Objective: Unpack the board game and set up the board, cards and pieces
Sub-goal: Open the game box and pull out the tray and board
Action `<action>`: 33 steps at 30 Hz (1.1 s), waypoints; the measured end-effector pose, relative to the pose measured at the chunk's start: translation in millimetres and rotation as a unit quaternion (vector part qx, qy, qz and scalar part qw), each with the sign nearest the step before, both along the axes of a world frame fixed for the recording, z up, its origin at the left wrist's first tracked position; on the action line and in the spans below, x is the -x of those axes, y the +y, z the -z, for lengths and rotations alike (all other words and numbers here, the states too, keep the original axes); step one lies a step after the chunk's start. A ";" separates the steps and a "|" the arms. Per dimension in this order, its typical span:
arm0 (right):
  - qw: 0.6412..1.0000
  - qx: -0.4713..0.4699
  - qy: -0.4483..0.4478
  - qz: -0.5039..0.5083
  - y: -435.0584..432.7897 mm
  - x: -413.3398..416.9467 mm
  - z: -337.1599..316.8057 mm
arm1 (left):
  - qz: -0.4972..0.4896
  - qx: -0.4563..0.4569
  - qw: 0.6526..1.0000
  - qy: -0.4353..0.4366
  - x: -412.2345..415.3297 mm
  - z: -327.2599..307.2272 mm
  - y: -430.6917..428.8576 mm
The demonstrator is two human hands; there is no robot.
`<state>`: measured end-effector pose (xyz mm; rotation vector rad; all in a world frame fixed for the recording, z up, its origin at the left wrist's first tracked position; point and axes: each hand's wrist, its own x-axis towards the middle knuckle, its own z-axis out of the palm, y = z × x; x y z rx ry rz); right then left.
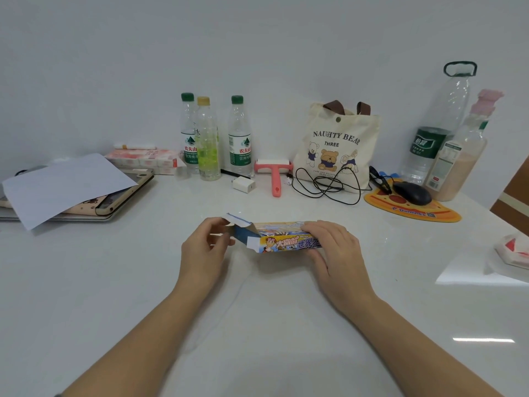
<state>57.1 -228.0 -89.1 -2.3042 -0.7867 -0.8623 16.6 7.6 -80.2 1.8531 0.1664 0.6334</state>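
Landmark: game box [283,239], a flat printed cardboard carton lying on its long side, mid-table, its left end opened.

Far left of the box, further back: a white paper sheet [65,187], sharp-cornered, draped over a stack of flat devices [126,193] with rounded metal edges. The stack runs out of frame.

Behind-left of the box: soft pink tissue packs [143,159], then three clear plastic bottles [206,138] upright and close together along the wall.

Left hand [204,247] at the box's open left end, fingers curled, tips pinching the end flaps. One flap [239,220] stands up, with a white inner face.

Directly behind the box: a small white charger block [243,184] and a pink lint roller [274,173], handle pointing toward the box. An open strip of table separates them from it.

Right hand [332,250] clamps the box's right half, fingers over the top, thumb on the near side.

Behind-right: a cream canvas tote bag [337,144], upright, with a looped black cable [326,184] in front of it. Further right: an orange pizza-slice mouse pad [415,210] with a black mouse [412,192] on it, and two tall clear bottles [440,130].

Far right of the box, at the frame edge: a crumpled red-and-white wrapper [515,250].

Near side of the box: the table [257,325], glossy white and smooth, a wide open stretch crossed by both forearms.
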 end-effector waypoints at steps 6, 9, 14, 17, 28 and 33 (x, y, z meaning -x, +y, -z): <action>1.000 -0.010 -0.008 -0.022 0.9 1.7 -1.1 | -0.078 0.019 0.997 0.018 -0.3 -3.3 0.6; 1.000 -0.014 -0.009 -0.023 -0.3 1.2 -1.4 | -0.088 0.023 0.995 0.038 -0.9 -2.2 5.3; 0.999 -0.021 0.003 -0.028 -0.1 1.0 -0.3 | -0.009 0.073 0.997 0.038 2.0 -5.3 0.7; 0.999 -0.029 0.015 -0.021 -1.1 -0.8 0.7 | 0.046 0.126 0.991 0.026 8.3 -13.5 -8.3; 0.999 -0.017 -0.001 0.032 -3.6 -2.0 -1.3 | 0.234 0.079 0.967 0.062 12.7 -13.4 -17.3; 0.999 -0.001 -0.011 0.047 -2.3 -2.4 -1.3 | 0.234 0.073 0.966 0.080 13.7 -14.8 -19.0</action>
